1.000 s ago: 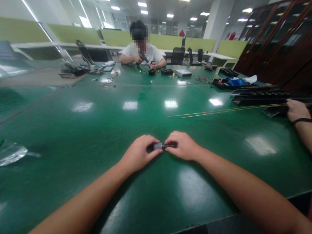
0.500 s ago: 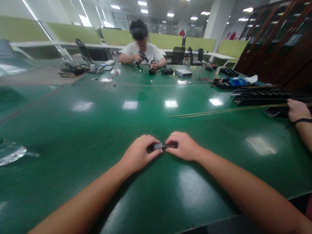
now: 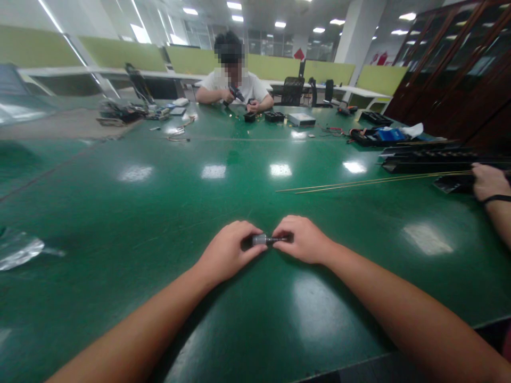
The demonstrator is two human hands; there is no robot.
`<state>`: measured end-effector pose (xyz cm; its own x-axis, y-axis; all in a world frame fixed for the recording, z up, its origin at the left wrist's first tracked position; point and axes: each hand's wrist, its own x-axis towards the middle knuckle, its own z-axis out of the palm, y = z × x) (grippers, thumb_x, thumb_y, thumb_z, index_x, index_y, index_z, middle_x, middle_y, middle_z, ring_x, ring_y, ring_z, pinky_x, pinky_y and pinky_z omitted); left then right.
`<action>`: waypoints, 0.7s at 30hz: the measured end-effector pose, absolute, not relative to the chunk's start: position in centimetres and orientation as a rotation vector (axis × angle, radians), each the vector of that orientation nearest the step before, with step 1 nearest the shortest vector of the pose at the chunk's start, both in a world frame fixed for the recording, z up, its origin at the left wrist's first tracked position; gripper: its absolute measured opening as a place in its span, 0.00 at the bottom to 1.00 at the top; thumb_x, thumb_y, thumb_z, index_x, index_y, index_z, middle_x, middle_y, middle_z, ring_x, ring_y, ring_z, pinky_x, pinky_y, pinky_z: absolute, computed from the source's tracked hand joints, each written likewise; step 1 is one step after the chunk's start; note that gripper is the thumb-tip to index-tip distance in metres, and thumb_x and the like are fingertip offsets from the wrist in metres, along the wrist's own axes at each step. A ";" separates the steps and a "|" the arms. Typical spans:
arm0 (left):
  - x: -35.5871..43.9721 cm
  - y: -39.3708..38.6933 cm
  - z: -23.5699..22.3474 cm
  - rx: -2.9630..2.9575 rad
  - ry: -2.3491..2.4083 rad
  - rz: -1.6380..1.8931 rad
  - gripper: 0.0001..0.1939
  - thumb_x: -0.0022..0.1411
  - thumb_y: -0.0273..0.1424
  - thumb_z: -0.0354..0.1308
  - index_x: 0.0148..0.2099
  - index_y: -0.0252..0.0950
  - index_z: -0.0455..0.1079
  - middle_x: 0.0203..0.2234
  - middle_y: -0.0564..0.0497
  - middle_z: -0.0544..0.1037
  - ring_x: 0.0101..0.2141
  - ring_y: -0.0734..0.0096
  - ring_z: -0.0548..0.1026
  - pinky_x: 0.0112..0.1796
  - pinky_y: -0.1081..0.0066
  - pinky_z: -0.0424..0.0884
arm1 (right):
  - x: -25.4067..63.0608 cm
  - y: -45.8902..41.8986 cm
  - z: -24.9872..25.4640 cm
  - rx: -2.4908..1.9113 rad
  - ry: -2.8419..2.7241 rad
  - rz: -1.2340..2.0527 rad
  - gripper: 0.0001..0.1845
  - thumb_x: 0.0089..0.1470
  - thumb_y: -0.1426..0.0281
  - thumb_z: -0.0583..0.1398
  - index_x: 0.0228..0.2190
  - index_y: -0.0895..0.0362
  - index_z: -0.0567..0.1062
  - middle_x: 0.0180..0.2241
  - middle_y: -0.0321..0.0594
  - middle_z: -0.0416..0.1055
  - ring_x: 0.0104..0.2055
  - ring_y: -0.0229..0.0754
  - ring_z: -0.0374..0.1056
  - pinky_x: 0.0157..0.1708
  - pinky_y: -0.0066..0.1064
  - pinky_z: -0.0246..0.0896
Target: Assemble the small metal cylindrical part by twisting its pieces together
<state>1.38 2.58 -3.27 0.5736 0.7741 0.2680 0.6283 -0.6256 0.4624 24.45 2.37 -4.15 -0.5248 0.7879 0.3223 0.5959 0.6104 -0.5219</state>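
A small grey cylinder with a thin dark shaft (image 3: pixel 260 240) lies level just above or on the green tabletop; its exact kind is too small to tell. My left hand (image 3: pixel 231 250) is closed around the cylinder's left end, thumb and forefinger along its sides. From the other side, my right hand (image 3: pixel 302 239) pinches the dark shaft between thumb and fingers. The shaft's far end is partly hidden inside that right grip. Both forearms rest low over the table.
Across the green table (image 3: pixel 179 197) a person (image 3: pixel 235 90) holds a power tool (image 3: pixel 236 93) near black boxes (image 3: pixel 274 117). Two thin rods (image 3: pixel 359 183) point in from the right, beside another person's hand (image 3: pixel 490 181) and black rails (image 3: pixel 431 161). Crumpled clear film (image 3: pixel 19 250) lies left.
My right hand has slid very slightly to the right along the shaft, and a bit more of the shaft shows. My left hand stays almost still.
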 end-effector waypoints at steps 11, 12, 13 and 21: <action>1.4 2.6 -3.2 2.479 1.155 0.633 0.11 0.62 0.38 0.61 0.43 0.38 0.74 0.36 0.49 0.79 0.37 0.62 0.75 0.40 0.64 0.69 | 24.7 2.3 -4.1 -1.099 -2.287 0.502 0.03 0.51 0.72 0.66 0.31 0.57 0.78 0.30 0.37 0.73 0.34 0.39 0.66 0.37 0.31 0.59; 1.4 2.6 -3.1 2.476 1.154 0.633 0.11 0.62 0.38 0.61 0.43 0.38 0.74 0.36 0.49 0.79 0.37 0.62 0.75 0.40 0.64 0.69 | 24.7 2.3 -4.1 -1.100 -2.288 0.503 0.04 0.50 0.72 0.66 0.31 0.57 0.78 0.30 0.37 0.73 0.34 0.39 0.66 0.37 0.31 0.59; 1.4 2.6 -3.1 2.475 1.154 0.634 0.11 0.62 0.38 0.61 0.43 0.38 0.74 0.36 0.49 0.79 0.37 0.62 0.75 0.40 0.64 0.69 | 24.7 2.3 -4.0 -1.104 -2.289 0.503 0.04 0.50 0.72 0.66 0.31 0.57 0.78 0.30 0.37 0.73 0.34 0.39 0.66 0.37 0.31 0.59; 1.3 2.6 -3.2 2.477 1.161 0.631 0.11 0.62 0.39 0.61 0.43 0.38 0.74 0.36 0.49 0.79 0.37 0.63 0.75 0.39 0.65 0.69 | 24.9 2.2 -3.8 -1.123 -2.304 0.490 0.04 0.50 0.73 0.66 0.31 0.57 0.78 0.29 0.37 0.73 0.34 0.39 0.66 0.37 0.31 0.59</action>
